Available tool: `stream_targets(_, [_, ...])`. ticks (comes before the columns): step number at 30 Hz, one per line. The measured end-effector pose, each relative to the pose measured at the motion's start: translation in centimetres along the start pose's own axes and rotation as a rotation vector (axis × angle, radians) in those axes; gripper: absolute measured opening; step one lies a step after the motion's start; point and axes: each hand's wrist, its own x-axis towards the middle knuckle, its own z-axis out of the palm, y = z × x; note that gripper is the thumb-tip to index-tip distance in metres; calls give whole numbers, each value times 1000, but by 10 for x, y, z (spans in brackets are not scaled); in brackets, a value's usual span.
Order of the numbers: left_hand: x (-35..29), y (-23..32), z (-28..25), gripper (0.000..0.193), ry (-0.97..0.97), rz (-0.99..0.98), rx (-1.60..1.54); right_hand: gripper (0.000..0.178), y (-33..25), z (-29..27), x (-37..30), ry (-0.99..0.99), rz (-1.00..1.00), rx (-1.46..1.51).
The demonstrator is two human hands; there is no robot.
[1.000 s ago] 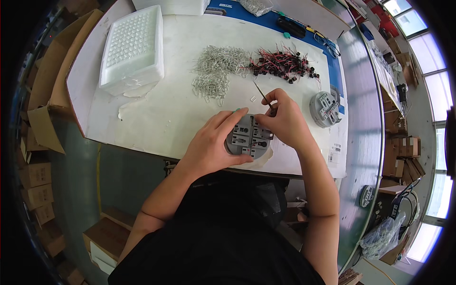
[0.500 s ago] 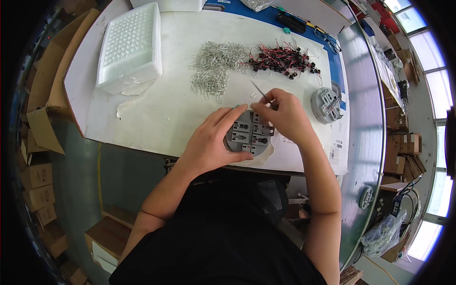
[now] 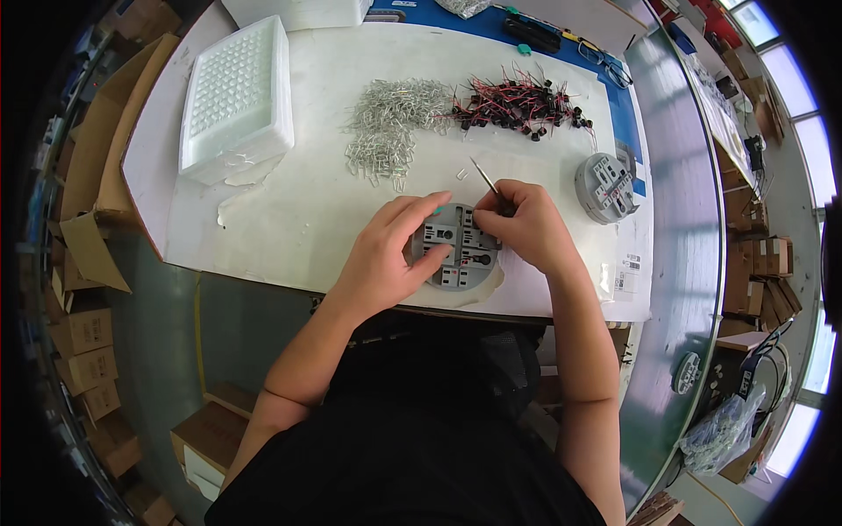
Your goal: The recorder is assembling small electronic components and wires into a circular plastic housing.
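A round grey fixture [image 3: 456, 278] with raised blocks and small slots lies near the table's front edge. My left hand [image 3: 379, 254] grips it from the left, fingers along the far rim and thumb across its face. Closed at the fixture's right side, my right hand [image 3: 537, 230] has a slim pointed metal tool [image 3: 483, 174] between its fingers, tip pointing away from me. Whether the fingertips also pinch a small part is hidden. A loose bent wire clip [image 3: 461, 174] lies just beyond the fixture. Farther off are a heap of clear or silvery clips [image 3: 386, 131] and black parts with red wires [image 3: 517, 107].
At the right stands a second round grey fixture [image 3: 605, 188]. A white foam tray [image 3: 235, 88] with rows of hollows occupies the far left. Glasses [image 3: 605, 63] and a black case [image 3: 531, 35] rest on the blue mat at the back. Cardboard boxes [image 3: 83, 337] line the left floor.
My left thumb has moved from the fixture's near rim up onto its face. My right hand has come down closer to the fixture's right side, and the tool has turned to a steeper angle.
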Motion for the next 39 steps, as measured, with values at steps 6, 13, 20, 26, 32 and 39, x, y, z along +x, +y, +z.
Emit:
stream_targets(6, [2, 1, -2, 60, -9, -36, -26, 15, -6, -7, 2, -68, 117, 118])
stream_targets(13, [5, 2, -4, 58, -25, -39, -21, 17, -4, -7, 5, -79, 143, 117])
stream_targets(20, [17, -3, -5, 36, 55, 134, 134, 18, -5, -13, 5, -19, 281, 182])
stream_targets(26, [23, 0, 3, 30, 58, 142, 156, 20, -4, -8, -1, -70, 175, 164])
stream_targets(32, [21, -1, 12, 32, 75, 118, 128, 20, 2, -3, 4, -54, 110, 66])
stream_targets(39, [26, -4, 0, 28, 87, 167, 194, 18, 8, -19, 3, -101, 165, 273])
